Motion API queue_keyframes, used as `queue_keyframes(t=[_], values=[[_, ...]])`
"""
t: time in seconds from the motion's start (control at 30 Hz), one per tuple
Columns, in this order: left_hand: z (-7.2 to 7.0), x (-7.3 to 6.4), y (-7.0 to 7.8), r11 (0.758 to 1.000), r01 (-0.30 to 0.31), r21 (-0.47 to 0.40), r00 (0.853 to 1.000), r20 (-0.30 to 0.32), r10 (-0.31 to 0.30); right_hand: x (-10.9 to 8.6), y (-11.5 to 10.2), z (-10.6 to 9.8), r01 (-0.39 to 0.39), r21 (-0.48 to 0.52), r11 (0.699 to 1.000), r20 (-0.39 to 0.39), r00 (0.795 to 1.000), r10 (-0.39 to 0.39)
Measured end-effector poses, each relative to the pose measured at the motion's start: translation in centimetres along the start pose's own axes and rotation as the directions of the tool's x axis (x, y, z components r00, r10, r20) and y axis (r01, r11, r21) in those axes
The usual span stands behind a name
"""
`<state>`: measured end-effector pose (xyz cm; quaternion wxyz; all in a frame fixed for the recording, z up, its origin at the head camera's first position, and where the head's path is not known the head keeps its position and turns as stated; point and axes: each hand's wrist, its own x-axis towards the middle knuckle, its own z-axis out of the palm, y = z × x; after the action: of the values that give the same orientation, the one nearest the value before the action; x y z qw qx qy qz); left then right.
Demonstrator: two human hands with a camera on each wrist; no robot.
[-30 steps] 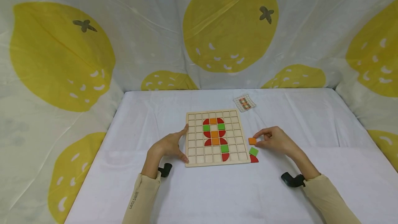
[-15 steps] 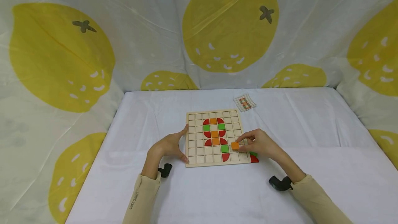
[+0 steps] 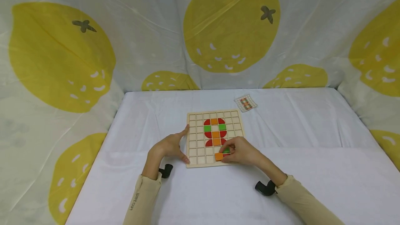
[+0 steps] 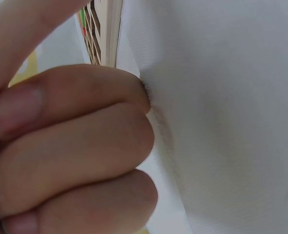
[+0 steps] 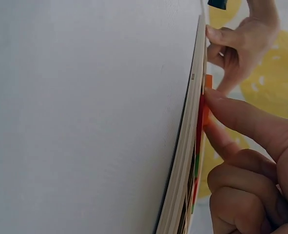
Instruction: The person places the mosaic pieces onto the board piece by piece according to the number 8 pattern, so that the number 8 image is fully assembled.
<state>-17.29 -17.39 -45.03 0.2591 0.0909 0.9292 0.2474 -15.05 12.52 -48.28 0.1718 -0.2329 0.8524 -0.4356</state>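
Note:
In the head view, a wooden grid board (image 3: pixel 192 144) lies on the white cloth, with orange, green and red tiles set in its middle columns. My right hand (image 3: pixel 242 150) pinches an orange square tile (image 3: pixel 218 157) between thumb and index finger, over the bottom row just left of a red rounded tile. The right wrist view shows this orange tile (image 5: pixel 208 81) at the level of the board's top face. My left hand (image 3: pixel 168 145) touches the board's left edge, thumb at the near corner and index finger farther up. Its other fingers are folded in the left wrist view.
A small pattern card (image 3: pixel 246 103) with a printed grid lies behind the board's far right corner. A lemon-print cloth (image 3: pixel 232 25) hangs behind the table. Black wrist-worn cameras (image 3: pixel 265 188) sit below both wrists.
My right hand has carried the orange tile from beside the board's right edge leftward to the bottom row. The loose green and red tiles there are now hidden by it. My left hand has stayed put.

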Motion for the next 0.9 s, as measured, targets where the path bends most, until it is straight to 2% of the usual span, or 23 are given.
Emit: queue_keyframes(t=[0.2, 0.63, 0.9], values=[[-0.03, 0.06, -0.02, 1.0, -0.003, 0.001, 1.0, -0.001, 0.003, 0.1, -0.36, 0.47, -0.022, -0.037, 0.999, 0.001, 1.0, 0.022], [-0.05, -0.17, 0.1, 1.0, -0.015, 0.001, 1.0, -0.001, 0.015, -0.23, -0.77, 0.62, -0.002, -0.1, 0.995, -0.006, 1.0, 0.001], [0.04, -0.21, 0.21, 1.0, -0.017, 0.012, 1.0, 0.001, 0.017, -0.44, -0.64, 0.57, 0.005, -0.08, 0.997, -0.018, 1.0, -0.007]])
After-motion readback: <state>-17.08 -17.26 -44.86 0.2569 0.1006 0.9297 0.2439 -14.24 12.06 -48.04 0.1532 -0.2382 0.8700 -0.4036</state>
